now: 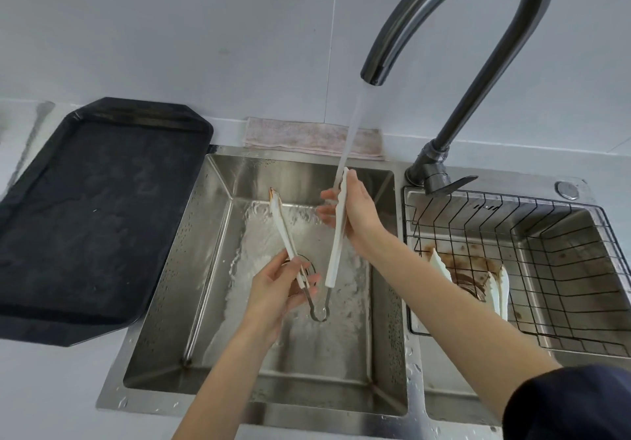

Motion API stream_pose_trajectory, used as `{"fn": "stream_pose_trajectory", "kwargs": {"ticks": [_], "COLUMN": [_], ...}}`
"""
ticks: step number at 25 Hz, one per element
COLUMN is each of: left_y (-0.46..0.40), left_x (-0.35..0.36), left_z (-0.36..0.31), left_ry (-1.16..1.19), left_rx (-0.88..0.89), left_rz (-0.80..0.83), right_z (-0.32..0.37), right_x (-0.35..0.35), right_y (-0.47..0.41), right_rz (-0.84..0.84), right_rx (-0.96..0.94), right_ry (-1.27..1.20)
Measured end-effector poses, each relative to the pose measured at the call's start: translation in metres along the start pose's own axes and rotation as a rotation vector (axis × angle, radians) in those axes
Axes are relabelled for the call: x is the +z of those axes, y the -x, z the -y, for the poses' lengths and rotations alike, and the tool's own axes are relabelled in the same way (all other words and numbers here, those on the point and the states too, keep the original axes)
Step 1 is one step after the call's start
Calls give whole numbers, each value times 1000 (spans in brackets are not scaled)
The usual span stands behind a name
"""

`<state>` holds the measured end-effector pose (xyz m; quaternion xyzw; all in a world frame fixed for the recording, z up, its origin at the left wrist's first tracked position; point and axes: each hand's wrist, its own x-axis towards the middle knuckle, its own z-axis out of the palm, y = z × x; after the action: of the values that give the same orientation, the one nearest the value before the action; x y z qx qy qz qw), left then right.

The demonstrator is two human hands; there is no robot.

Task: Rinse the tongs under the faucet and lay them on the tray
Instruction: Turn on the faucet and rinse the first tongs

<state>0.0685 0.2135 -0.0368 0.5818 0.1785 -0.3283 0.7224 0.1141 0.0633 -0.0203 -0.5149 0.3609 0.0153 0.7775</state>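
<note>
White tongs (333, 262) with a metal hinge hang spread in a V over the left sink basin (205, 268). My left hand (278, 289) grips the left arm near the hinge; that arm's tip is stained brown. My right hand (355, 214) holds the right arm near its tip, where the stream from the dark faucet (457, 46) strikes it. A black tray (92, 214) lies on the counter to the left of the sink.
A wire basket (532, 268) sits in the right basin with more white tongs (495, 289) and brown stains. A pinkish cloth (307, 137) lies folded behind the sink. Water droplets dot the steel rim.
</note>
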Motion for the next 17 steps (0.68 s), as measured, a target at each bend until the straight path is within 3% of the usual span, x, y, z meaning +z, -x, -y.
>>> {"fn": "stream_pose_trajectory", "kwargs": {"ticks": [3,5,12,17], "left_y": [-3,-4,-21,-36], "left_x": [7,10,18,33], "left_z": [-1,-1,-15,-32], "left_ry": [-40,-44,155,282], "left_rx": [35,37,-30,-106], "left_rz": [3,-11,66,185], "right_z": [-22,-32,-55,-56], "right_x": [-7,-15,-36,-44], "right_y": [13,17,16,15], "right_rz": [-49,-101,-102,-96], "right_rx": [-59,-32,407,533], "right_ry": [110,56,-371,-608]}}
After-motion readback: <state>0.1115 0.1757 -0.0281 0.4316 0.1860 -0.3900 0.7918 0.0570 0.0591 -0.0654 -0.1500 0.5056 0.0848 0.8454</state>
